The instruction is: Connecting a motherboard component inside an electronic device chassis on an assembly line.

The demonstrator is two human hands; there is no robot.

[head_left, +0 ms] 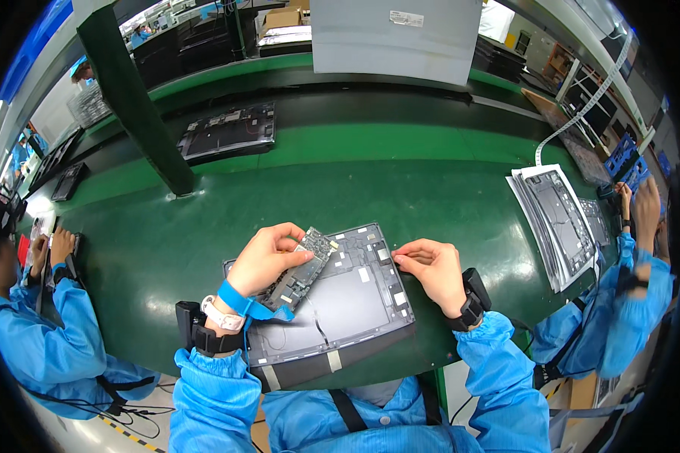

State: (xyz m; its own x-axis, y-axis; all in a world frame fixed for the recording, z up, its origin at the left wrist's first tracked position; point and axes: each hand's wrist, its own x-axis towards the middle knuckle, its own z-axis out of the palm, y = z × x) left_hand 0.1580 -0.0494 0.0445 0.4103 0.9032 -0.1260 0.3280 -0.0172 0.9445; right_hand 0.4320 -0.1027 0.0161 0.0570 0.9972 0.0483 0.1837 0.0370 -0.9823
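My left hand (264,260) grips a green-and-grey circuit board (304,273) between thumb and fingers, tilted over a laptop's grey lower shell (347,302). The shell lies open on the bench with its inner side up, and small parts line its far and right edges. My right hand (434,270) is at the shell's far right corner, thumb and forefinger pinched together. Whatever may be between those fingertips is too small to make out. A blue strap and a pale watch circle my left wrist. Beneath the shell's near edge lies a dark pad (302,371) with light strips.
Another open laptop shell (230,132) rests beyond the green post (132,98). To the right, a sheet-lined stack of shells (555,223) stands on the green bench (446,196). Co-workers in blue sleeves sit at both sides. A grey panel (393,45) rises at the back.
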